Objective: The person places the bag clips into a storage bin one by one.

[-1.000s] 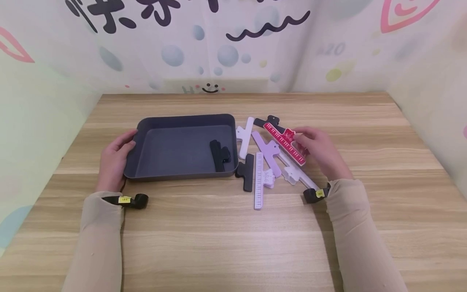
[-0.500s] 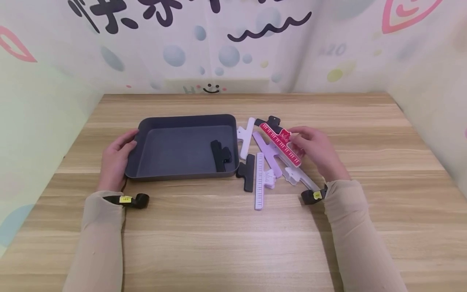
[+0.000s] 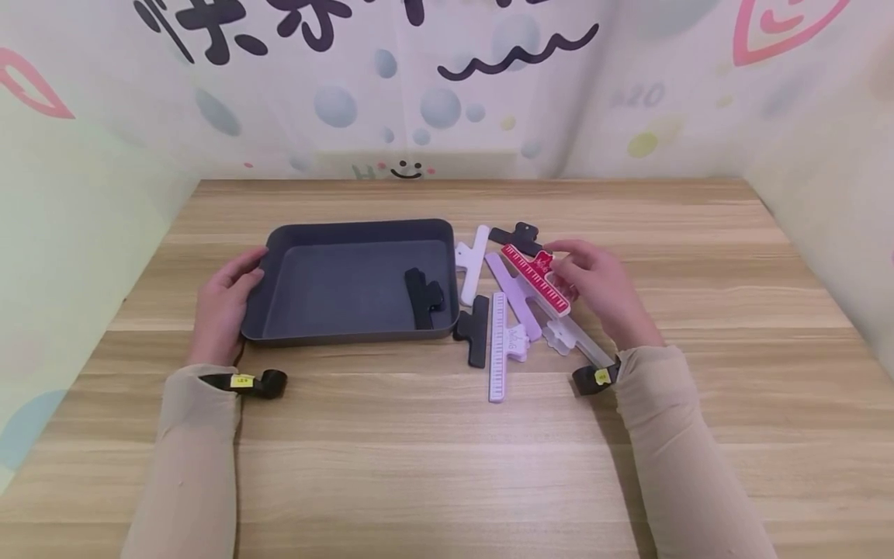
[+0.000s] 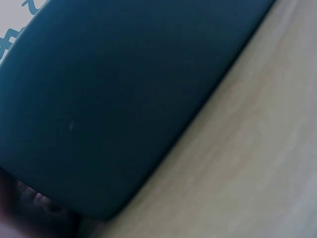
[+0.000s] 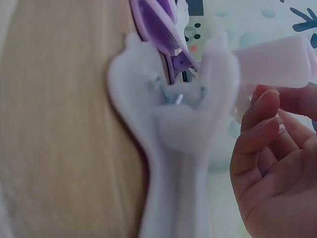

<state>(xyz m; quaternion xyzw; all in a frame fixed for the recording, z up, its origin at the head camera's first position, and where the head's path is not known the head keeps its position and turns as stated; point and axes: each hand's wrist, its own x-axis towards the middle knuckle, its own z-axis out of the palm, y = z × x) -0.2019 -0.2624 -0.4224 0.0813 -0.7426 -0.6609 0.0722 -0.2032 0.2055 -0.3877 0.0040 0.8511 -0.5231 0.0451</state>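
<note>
My left hand holds the left wall of a dark grey rectangular tray, thumb near the rim. Inside the tray, toward its right side, lies a black clip. With thumb and fingers my right hand pinches a red clip with a white piano-key pattern, slanting over the pile. Under or beside it are a purple clip and a translucent white clip. The right wrist view shows the fingers on a pale pinkish clip part, with a white clip close to the camera.
Right of the tray lie a white clip, a black clip and a pale lilac piano-patterned clip. Another black clip lies behind the red one. The wooden table ends at a printed wall cloth.
My right hand has drifted left with the red clip, which now covers more of the purple clip. My left hand stays on the tray; the view has shifted slightly.
</note>
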